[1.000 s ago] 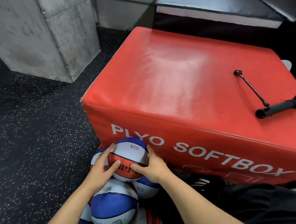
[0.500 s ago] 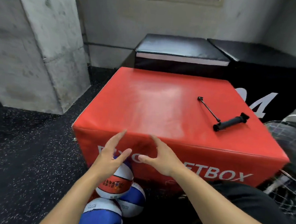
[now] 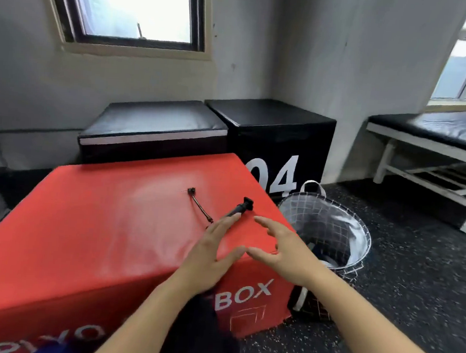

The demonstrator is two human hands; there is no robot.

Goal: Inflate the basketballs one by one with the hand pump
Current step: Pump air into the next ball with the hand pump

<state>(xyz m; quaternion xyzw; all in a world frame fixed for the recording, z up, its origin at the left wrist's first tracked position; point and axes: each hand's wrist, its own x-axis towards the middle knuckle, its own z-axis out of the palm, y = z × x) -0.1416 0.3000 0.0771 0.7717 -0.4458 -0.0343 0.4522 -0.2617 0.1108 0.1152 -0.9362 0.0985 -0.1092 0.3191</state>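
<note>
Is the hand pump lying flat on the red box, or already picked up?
Lying flat. The hand pump rests on the red box; the left hand and right hand hover open, gripping nothing.

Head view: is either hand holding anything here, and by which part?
Nothing is held. The left hand and right hand are open above the red box; the pump lies ungripped.

The hand pump is lying flat on top of the red box, a bit right of frame center. It's a slim black tube with a T-handle pointing toward the upper right, and its lower end is sitting hidden behind fingers. Its thin black hose is curving off to the upper left (ending in a small fitting). A blue blur at the bottom left edge might be a basketball, can't tell.
</note>
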